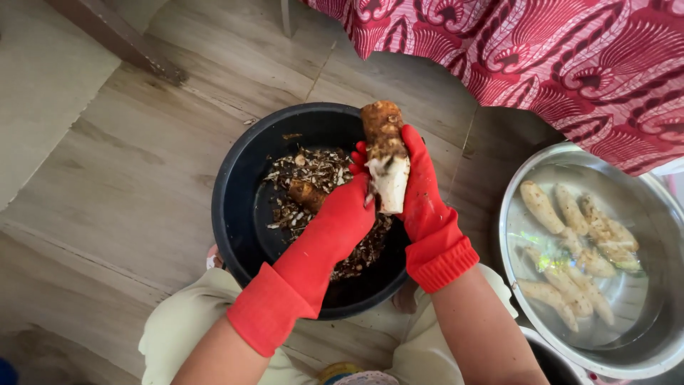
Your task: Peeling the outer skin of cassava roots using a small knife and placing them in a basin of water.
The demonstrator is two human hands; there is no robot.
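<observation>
Red-gloved right hand (426, 192) grips brown half-peeled root (385, 153); red-gloved left hand (349, 214) clenches a mostly hidden peeling tool at its 7 o'clock. Tool could slip into right glove.

We see even, soft daylight across the scene, bright without harshness. Right of our fingers (360, 160) the steel bowl (645, 214) throws glare and rainbow glints off its water. Shadows under the black basin (235, 199) below the fingers are faint. Focus is sharp; edges bend slightly.
</observation>
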